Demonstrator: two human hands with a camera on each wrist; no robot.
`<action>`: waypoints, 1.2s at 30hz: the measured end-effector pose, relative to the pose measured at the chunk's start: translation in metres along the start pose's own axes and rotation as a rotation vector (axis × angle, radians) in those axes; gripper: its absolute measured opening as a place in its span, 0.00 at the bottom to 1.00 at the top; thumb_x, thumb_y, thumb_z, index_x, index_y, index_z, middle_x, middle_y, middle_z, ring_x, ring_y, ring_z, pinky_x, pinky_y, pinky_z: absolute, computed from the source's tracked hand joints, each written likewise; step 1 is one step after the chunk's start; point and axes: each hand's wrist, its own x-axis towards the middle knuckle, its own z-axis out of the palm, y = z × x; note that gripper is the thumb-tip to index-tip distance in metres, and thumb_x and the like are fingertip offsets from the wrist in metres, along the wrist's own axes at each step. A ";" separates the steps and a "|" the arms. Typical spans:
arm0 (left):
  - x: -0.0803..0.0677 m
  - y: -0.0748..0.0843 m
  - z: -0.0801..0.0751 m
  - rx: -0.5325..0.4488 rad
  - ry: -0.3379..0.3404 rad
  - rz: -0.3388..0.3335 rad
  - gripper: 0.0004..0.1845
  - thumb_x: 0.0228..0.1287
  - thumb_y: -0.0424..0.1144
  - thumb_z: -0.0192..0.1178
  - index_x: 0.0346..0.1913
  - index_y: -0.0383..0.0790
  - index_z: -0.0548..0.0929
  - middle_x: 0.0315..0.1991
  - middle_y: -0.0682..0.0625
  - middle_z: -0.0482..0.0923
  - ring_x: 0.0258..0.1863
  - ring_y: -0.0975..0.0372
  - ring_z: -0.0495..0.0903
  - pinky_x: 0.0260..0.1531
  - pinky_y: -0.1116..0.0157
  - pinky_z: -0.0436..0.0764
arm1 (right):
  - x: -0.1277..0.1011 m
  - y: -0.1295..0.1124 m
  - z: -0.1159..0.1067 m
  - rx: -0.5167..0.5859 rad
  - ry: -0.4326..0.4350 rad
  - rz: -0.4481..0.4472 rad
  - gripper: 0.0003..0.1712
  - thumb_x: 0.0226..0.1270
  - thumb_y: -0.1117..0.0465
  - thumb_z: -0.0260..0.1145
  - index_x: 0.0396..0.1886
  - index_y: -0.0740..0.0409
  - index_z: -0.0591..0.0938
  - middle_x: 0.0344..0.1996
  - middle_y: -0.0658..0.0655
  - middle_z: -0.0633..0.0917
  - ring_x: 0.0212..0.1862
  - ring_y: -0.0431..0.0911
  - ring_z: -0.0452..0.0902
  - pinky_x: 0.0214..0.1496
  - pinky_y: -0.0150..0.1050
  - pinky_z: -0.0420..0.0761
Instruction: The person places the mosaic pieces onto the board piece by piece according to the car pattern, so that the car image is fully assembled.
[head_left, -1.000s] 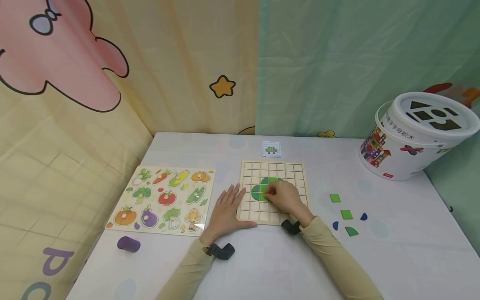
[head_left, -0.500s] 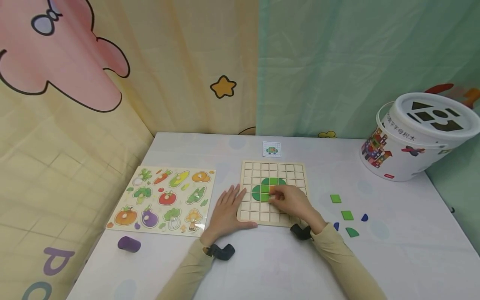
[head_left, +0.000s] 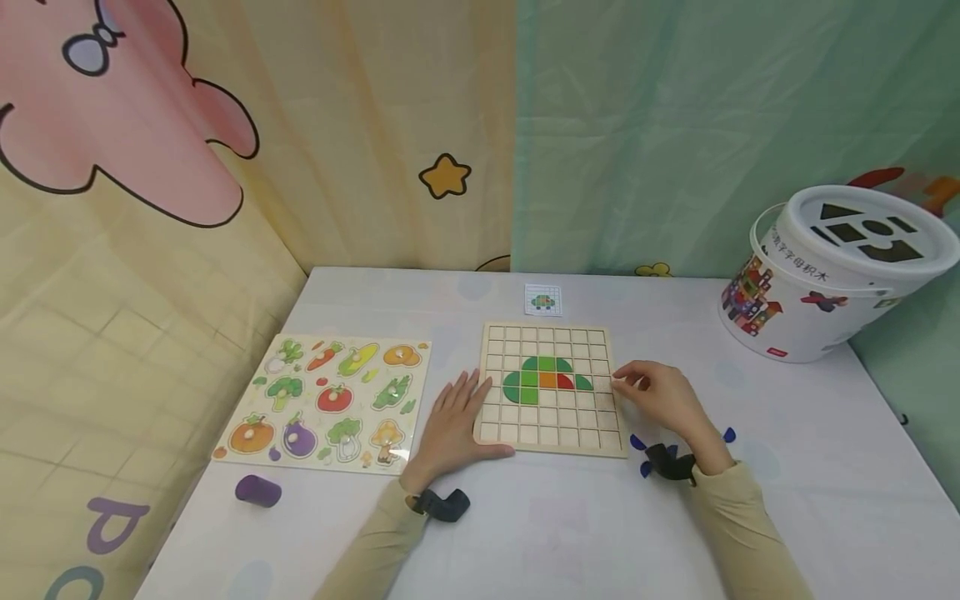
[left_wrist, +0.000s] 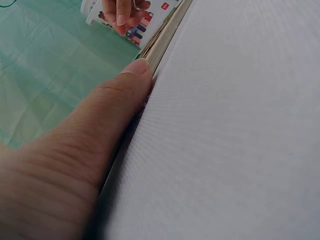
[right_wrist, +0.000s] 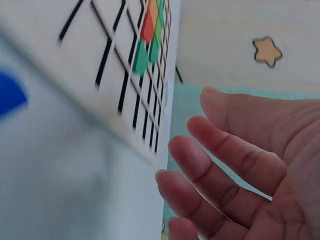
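Right hand clears the grid board.
Our right hand (head_left: 663, 398), relaxed and empty, has withdrawn toward 3 o'clock of the grid board (head_left: 551, 442), uncovering orange and red tiles (head_left: 557, 381); our left hand (head_left: 453, 421) stays flat at 9 o'clock.

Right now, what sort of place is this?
Probably a children's play or learning corner: cartoon-printed curtains behind a table with a vegetable peg puzzle, a wooden grid board and a shape-sorter bucket.

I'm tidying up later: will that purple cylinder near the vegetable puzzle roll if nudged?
Probably. The purple cylinder lies on its side on the smooth white table, so a sideways nudge would likely roll it. It sits close to the table's left edge and could drop off. It looks small and light.
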 end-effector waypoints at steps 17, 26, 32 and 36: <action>0.000 0.000 0.001 0.017 -0.017 -0.006 0.61 0.43 0.78 0.55 0.75 0.44 0.52 0.75 0.47 0.43 0.73 0.55 0.39 0.70 0.58 0.39 | -0.021 0.054 -0.035 -0.043 -0.148 0.169 0.21 0.61 0.56 0.69 0.46 0.69 0.81 0.35 0.61 0.80 0.34 0.51 0.72 0.30 0.41 0.75; -0.001 -0.001 0.001 -0.004 -0.003 -0.005 0.61 0.43 0.78 0.56 0.75 0.43 0.53 0.75 0.47 0.44 0.73 0.55 0.39 0.70 0.58 0.39 | -0.020 0.055 -0.035 -0.035 -0.169 0.212 0.18 0.59 0.58 0.70 0.43 0.67 0.80 0.31 0.57 0.79 0.31 0.49 0.71 0.27 0.38 0.73; -0.001 0.000 0.000 0.011 -0.031 -0.018 0.61 0.44 0.78 0.55 0.75 0.44 0.52 0.76 0.48 0.42 0.73 0.56 0.38 0.70 0.59 0.37 | -0.015 0.049 -0.031 -0.042 -0.168 0.232 0.16 0.58 0.57 0.71 0.38 0.64 0.79 0.30 0.57 0.78 0.31 0.49 0.70 0.27 0.38 0.71; 0.000 0.000 -0.002 0.009 -0.034 -0.025 0.61 0.44 0.77 0.56 0.75 0.43 0.52 0.75 0.48 0.42 0.73 0.56 0.38 0.70 0.59 0.37 | -0.013 0.046 -0.028 -0.058 -0.153 0.229 0.15 0.57 0.58 0.72 0.36 0.62 0.78 0.31 0.58 0.79 0.32 0.51 0.71 0.30 0.39 0.72</action>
